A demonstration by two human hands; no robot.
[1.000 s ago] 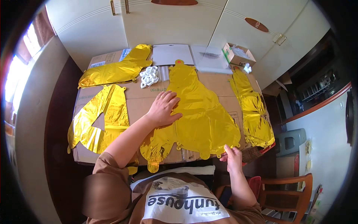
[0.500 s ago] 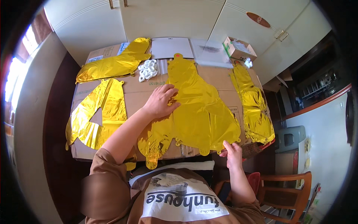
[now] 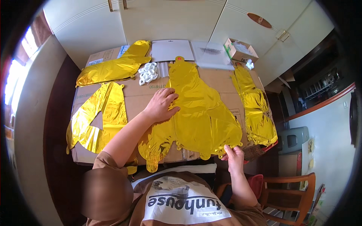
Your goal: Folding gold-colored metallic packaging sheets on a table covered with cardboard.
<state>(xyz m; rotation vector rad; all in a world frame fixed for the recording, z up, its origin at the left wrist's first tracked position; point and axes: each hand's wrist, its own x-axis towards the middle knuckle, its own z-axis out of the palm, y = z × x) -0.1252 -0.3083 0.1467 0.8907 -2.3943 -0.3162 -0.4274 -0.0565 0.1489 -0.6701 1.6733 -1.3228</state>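
Observation:
A flat, uninflated gold foil balloon [image 3: 200, 109] lies across the middle of a cardboard-covered table. Its red-marked tab points to the far side. My left hand [image 3: 161, 105] rests on its left edge, thumb and fingers apart, pressing the foil down. At the near right corner, my right hand [image 3: 234, 155] pinches the balloon's rim between thumb and fingers, close to a small tab. Left of my left arm lies another gold foil balloon [image 3: 113, 107], shaped like the letter A with a triangular hole. The foil under my left palm is hidden.
More folded gold foil lies at the far left [image 3: 113, 67] and on the right [image 3: 258, 109]. Behind my left hand sits a pile of white rings [image 3: 148, 73]. A white card [image 3: 172, 51], a clear bag [image 3: 211, 54] and a small open box [image 3: 241, 50] line the far edge. A wooden chair [image 3: 288, 196] stands near right.
Both hands stay in nearly the same places. Near my right fingers, the balloon's near right edge looks slightly more creased. The whole view has shifted a little.

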